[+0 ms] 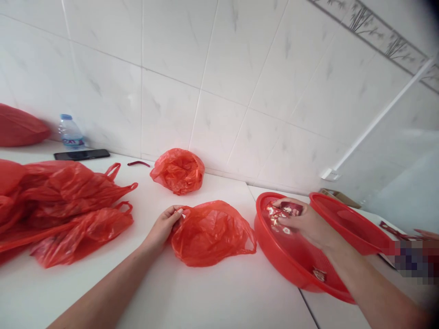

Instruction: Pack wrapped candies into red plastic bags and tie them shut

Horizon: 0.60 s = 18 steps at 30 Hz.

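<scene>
My left hand (170, 222) is closed, thumb and fingers pinching the rim of a thin red plastic bag (212, 237). The bag lies on the white table with its mouth spread open and one handle loop pointing right. Over a red mesh basket (274, 262), my right hand (305, 224) curls round small red packets (291, 209) printed with white flowers. More such packets lie under its fingers, and how many it grips is hidden. Lower in the basket sits a single small packet (319, 274), apart from the hand.
Crumpled red bags (68, 201) are heaped on the left. Behind lie a rounded red bag (180, 171), a black phone (82, 155), a water bottle (71, 132) and a thin dark-red strip (138, 163). A second red basket (353, 224) stands right, near another person's hand (427, 234). Tiled wall borders the table.
</scene>
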Each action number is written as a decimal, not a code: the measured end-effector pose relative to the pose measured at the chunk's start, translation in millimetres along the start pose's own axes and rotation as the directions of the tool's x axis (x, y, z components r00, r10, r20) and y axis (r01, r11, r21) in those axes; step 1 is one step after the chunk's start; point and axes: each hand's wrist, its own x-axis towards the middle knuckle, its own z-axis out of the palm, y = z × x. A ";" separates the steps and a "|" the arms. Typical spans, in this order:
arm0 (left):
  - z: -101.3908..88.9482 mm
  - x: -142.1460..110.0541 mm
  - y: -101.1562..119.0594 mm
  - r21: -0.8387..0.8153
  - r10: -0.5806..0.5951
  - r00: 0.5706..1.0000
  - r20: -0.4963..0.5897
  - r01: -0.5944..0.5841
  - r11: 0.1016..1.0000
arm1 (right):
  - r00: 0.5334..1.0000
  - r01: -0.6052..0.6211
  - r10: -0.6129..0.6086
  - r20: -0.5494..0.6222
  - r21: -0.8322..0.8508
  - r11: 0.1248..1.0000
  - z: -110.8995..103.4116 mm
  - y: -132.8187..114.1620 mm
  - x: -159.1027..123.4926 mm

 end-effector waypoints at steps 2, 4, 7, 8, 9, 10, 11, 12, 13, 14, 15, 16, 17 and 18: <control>0.4 0.4 -0.1 -0.002 0.006 1.000 0.003 -0.006 1.000 | 0.996 0.033 -0.043 0.082 0.122 0.992 23.5 -5.7 -2.7; 0.9 0.7 -0.6 -0.006 0.012 1.000 0.007 -0.012 1.000 | 0.979 0.073 -0.098 0.177 0.144 0.987 51.2 -5.8 -3.5; 0.8 1.7 -2.3 -0.005 0.025 1.000 0.009 -0.025 1.000 | 0.949 0.196 -0.187 0.255 -0.009 0.981 98.9 3.7 0.4; 0.4 2.2 -3.0 -0.001 0.032 0.999 0.007 -0.032 0.999 | 0.938 0.246 -0.215 0.270 -0.087 0.965 114.9 9.0 3.4; -0.1 2.9 -3.8 0.003 0.039 0.999 0.005 -0.039 0.999 | 0.928 0.298 -0.247 0.278 -0.160 0.941 130.1 14.8 7.3; -0.9 3.6 -4.4 0.007 0.045 0.999 0.004 -0.045 0.999 | 0.919 0.343 -0.277 0.280 -0.224 0.912 143.9 21.0 11.9; -1.7 4.4 -5.0 0.011 0.050 0.999 0.005 -0.050 0.999 | 0.911 0.379 -0.303 0.280 -0.278 0.883 155.8 27.0 17.0; -2.6 5.1 -5.5 0.012 0.054 0.999 0.004 -0.054 0.998 | 0.906 0.400 -0.317 0.280 -0.323 0.858 165.4 32.5 22.3; -3.4 5.8 -5.9 0.011 0.057 0.998 0.005 -0.057 0.998 | 0.908 0.401 -0.314 0.277 -0.362 0.842 172.4 37.0 27.0; -4.3 6.4 -6.1 0.008 0.058 0.998 0.006 -0.058 0.998 | 0.916 0.387 -0.296 0.271 -0.397 0.833 176.8 40.2 30.9; -5.0 6.8 -6.3 0.002 0.057 0.998 0.009 -0.057 0.998 | 0.924 0.368 -0.274 0.267 -0.424 0.828 178.7 42.0 33.3; -5.6 7.2 -6.5 -0.006 0.056 0.998 0.013 -0.056 0.998 | 0.929 0.353 -0.256 0.266 -0.441 0.825 178.3 42.2 34.1; -6.1 7.4 -6.6 -0.016 0.055 0.998 0.018 -0.055 0.998 | 0.932 0.347 -0.249 0.263 -0.450 0.823 175.9 40.9 33.1; -6.4 7.5 -6.7 -0.026 0.054 0.998 0.022 -0.053 0.998 | 0.933 0.348 -0.256 0.252 -0.454 0.820 171.5 38.4 30.4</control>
